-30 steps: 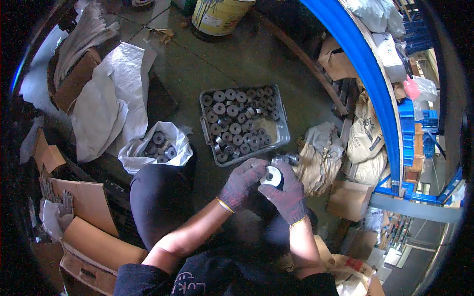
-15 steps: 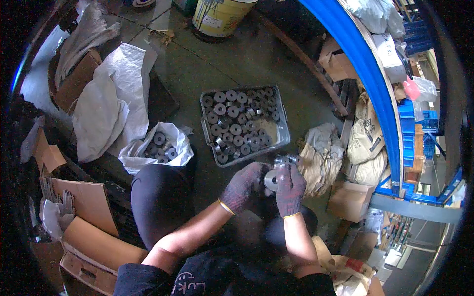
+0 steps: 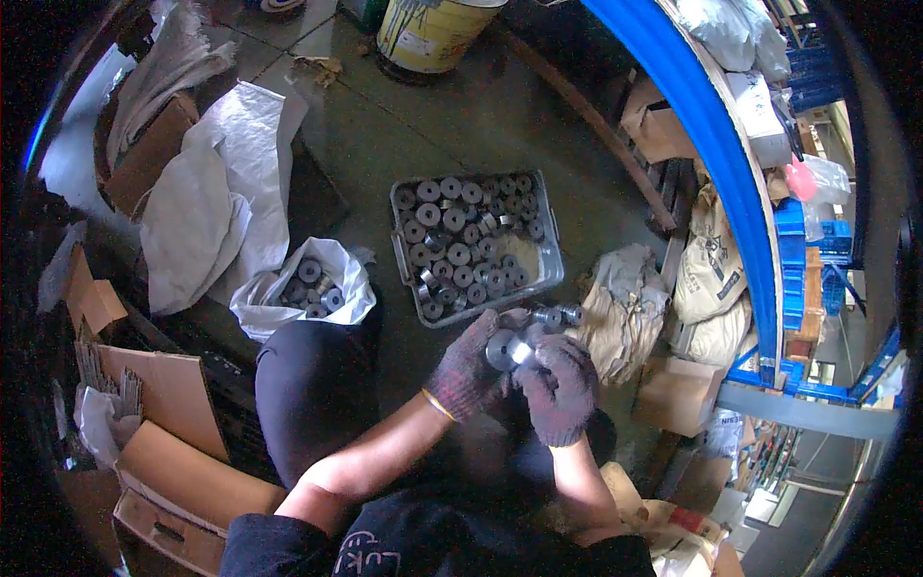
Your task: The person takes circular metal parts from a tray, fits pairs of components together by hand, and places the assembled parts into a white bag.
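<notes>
So the ring [image 3: 502, 350] sits just below and right of frame centre, gripped between 2 curled gloves: left hand [image 3: 468, 370] and right hand [image 3: 561, 389], neither clearly nearer. Holed face tips camera-ward, shiny edge faces right. Both forearms angle up-frame, bin [image 3: 500, 300] beyond.

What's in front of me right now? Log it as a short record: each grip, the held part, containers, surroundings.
Left grip: gloved, closed on the left side of a metal disc
Right grip: gloved, fingers on the disc's right side
Held part: round, with a bright, shiny edge
Gray bin: many similar discs, some on edge; bare patch toward its right
White sack: open, left of the bin, several parts inside
Loose parts: just beyond the right grip; support unclear
Surroundings: yellow bucket beyond the bin; blue beam at right
</notes>
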{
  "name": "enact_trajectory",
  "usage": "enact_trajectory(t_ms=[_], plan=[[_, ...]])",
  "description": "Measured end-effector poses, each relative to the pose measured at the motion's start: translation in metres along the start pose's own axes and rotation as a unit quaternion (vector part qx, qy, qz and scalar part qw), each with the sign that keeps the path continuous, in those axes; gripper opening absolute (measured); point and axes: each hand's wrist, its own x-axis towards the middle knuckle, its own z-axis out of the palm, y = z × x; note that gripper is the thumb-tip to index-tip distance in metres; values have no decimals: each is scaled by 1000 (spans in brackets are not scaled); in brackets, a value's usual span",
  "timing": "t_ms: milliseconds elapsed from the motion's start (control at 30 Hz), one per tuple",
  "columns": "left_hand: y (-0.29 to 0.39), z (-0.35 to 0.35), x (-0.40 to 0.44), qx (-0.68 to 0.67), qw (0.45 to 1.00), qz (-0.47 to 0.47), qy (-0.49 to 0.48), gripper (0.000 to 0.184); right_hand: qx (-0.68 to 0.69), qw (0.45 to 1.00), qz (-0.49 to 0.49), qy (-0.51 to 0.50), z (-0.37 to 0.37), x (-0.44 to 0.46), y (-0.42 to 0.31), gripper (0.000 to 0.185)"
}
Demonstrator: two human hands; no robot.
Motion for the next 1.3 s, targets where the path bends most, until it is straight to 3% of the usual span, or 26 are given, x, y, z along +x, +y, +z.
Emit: enact_trajectory(t_ms=[67, 133, 267, 333, 467, 500, 567, 600, 633, 700, 867, 967, 1067, 1133, 1167, 1233, 1267, 1300], plan=[[-9, -13, 10, -236, 967, -68, -64, 40, 5, 1000, -12, -20, -3, 5, -9, 40], [-12, -17, 10, -210, 974, -60, -69, 41, -2, 997, -23, -72, -4, 3, -10, 45], [-5, -7, 6, -188, 979, -63, -50, 46, 0, 997, 22, -74, -6, 6, -16, 49], [-8, -11, 7, -211, 973, -73, -50, 46, 13, 989, 118, -87, -10, 14, -22, 57], [-3, -4, 8, -220, 971, -88, -39, 48, 65, 991, 95, -66, -8, 11, -13, 65], [-2, -5, 9, -220, 971, -88, -39, 48, 0, 993, 68, -95, -7, 12, -12, 67], [-3, -7, 10, 36, 998, -42, 9, 54, -68, 989, 43, -125, -5, 8, -8, 70], [-3, -11, 11, 285, 957, 54, 0, 62, -65, 989, 46, -128, -2, 4, -3, 71], [-2, -12, 10, 285, 957, 53, 0, 62, -62, 988, 47, -130, 1, 2, 0, 71], [8, -1, 5, 128, 990, -63, 13, 65, -74, 989, 36, -121, 1, 2, 4, 70], [2, -4, 8, 27, 998, -31, -55, 73, -98, 989, 14, -107, -4, 5, 2, 66], [7, 2, 4, 38, 997, -22, -71, 75, -67, 985, 73, -140, 4, -6, -1, 66], [6, 2, 3, 55, 996, -26, -61, 72, 48, 983, 161, -69, 13, -12, -8, 65], [3, 1, 4, 59, 996, -27, -61, 66, 184, 938, 287, -60, 15, -14, -7, 62], [1, 0, 4, 61, 996, -28, -62, 63, 183, 938, 287, -59, 16, -16, -4, 62], [-3, 0, 7, 64, 995, -28, -66, 57, 27, 991, 129, -30, 15, -18, 2, 55], [-5, 0, 7, 65, 995, -30, -67, 55, 25, 991, 129, -30, 13, -14, 4, 55], [-6, 0, 7, 66, 995, -31, -66, 53, -44, 999, 20, -15, 10, -6, 6, 52]])
